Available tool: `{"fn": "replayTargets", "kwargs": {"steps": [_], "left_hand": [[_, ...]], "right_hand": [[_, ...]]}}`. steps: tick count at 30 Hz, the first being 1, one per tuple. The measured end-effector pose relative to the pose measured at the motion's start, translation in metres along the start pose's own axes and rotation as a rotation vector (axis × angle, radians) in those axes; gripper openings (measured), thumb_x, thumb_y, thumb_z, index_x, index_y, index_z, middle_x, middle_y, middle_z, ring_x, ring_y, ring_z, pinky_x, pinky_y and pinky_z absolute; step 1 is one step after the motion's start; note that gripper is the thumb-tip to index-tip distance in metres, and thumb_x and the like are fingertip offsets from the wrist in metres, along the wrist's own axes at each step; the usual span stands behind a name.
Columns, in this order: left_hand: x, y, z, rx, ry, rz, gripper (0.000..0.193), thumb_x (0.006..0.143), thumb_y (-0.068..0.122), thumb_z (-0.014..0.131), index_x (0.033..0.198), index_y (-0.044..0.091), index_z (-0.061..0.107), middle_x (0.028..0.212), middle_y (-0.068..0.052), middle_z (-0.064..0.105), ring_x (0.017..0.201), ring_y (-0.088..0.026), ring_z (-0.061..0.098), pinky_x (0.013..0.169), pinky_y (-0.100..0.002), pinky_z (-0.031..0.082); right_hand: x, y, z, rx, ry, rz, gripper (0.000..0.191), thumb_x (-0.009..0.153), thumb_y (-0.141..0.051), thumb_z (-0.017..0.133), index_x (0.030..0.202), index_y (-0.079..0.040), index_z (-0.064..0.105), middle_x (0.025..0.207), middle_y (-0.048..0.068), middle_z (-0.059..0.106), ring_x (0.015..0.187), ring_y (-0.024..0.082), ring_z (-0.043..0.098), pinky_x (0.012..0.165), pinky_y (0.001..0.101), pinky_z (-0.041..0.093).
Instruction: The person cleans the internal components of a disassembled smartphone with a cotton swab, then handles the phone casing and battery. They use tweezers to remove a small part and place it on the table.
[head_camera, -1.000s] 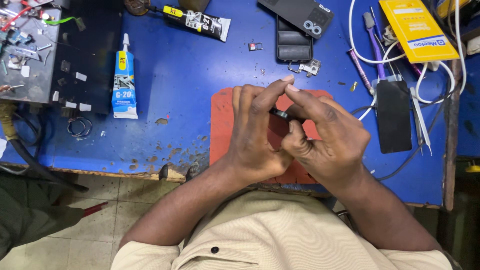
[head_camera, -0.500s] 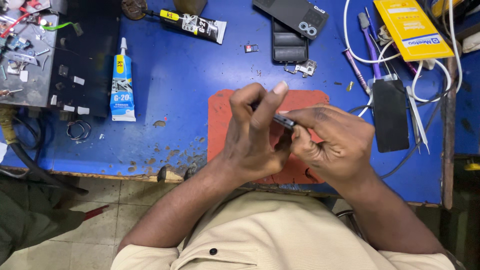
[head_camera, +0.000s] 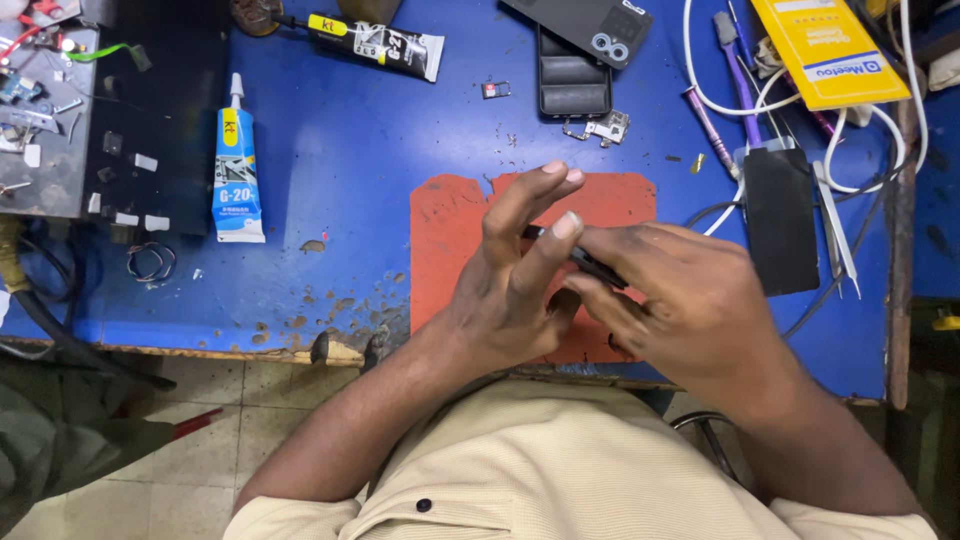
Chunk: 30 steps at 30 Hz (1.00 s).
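Observation:
Over a red mat (head_camera: 452, 230) on the blue workbench (head_camera: 350, 170), my left hand (head_camera: 510, 280) and my right hand (head_camera: 690, 300) meet. Between them sits a thin dark part (head_camera: 590, 268), seen edge-on. My right hand grips it from the right, fingers curled round it. On the left side, my thumb and one finger press against its near end, while the other left fingers stand spread upward. Most of the part is hidden by my fingers, so its kind is unclear.
A white-and-blue glue tube (head_camera: 237, 170) lies left, a black glue tube (head_camera: 375, 42) behind. A black phone (head_camera: 780, 220), a dark phone shell (head_camera: 573, 80), a yellow box (head_camera: 820, 50), white cables (head_camera: 860, 130), tweezers (head_camera: 835, 235) and a circuit board (head_camera: 40, 110) surround the mat.
My left fingers have lifted and spread apart from a curled hold. The dark part has tilted and sits lower between my hands. My right hand has shifted slightly right.

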<state>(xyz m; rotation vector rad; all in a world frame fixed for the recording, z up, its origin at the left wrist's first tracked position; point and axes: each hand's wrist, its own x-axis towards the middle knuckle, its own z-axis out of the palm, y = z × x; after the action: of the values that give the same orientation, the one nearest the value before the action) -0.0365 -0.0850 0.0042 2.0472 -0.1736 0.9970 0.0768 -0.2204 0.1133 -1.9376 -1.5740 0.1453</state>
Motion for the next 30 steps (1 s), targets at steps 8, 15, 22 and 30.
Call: {"fn": "replayTargets", "kwargs": {"steps": [8,15,22,30], "left_hand": [[-0.008,0.004,-0.022,-0.625,0.447,-0.489,0.066,0.111,0.034,0.055,0.163,0.009,0.025,0.158,-0.018,0.037,0.147,-0.031,0.034,0.131,-0.045,0.023],[-0.007,-0.009,-0.019,-1.658,0.555,-0.676,0.083,0.105,0.069,0.032,0.162,0.009,0.030,0.145,-0.023,0.056,0.135,-0.038,0.057,0.116,-0.060,0.045],[-0.011,-0.013,-0.008,-1.586,0.682,-0.628,0.078,0.111,0.065,0.034,0.165,0.009,0.033,0.146,-0.022,0.055,0.135,-0.036,0.057,0.115,-0.063,0.048],[-0.014,-0.014,-0.008,-1.495,0.714,-0.617,0.072,0.112,0.060,0.034,0.166,0.012,0.031,0.144,-0.020,0.056,0.133,-0.035,0.058,0.113,-0.057,0.051]], "right_hand": [[-0.005,0.011,-0.002,-0.084,0.128,-0.363,0.024,0.085,0.002,0.075,0.108,0.003,0.070,0.101,0.018,0.073,0.095,0.033,0.075,0.081,0.0403,0.062],[-0.013,0.031,0.034,-0.063,-0.004,-0.520,0.029,0.079,-0.003,0.076,0.108,0.001,0.075,0.113,0.018,0.073,0.111,0.037,0.073,0.094,0.0438,0.062],[-0.030,0.031,0.052,-0.007,-0.040,-0.215,0.042,0.076,0.004,0.075,0.117,-0.007,0.073,0.130,0.014,0.068,0.133,0.038,0.061,0.110,0.0461,0.052],[-0.024,0.013,0.064,0.082,-0.010,-0.039,0.063,0.072,-0.008,0.081,0.132,-0.009,0.063,0.152,0.019,0.048,0.143,0.042,0.050,0.112,0.0508,0.049]]}}
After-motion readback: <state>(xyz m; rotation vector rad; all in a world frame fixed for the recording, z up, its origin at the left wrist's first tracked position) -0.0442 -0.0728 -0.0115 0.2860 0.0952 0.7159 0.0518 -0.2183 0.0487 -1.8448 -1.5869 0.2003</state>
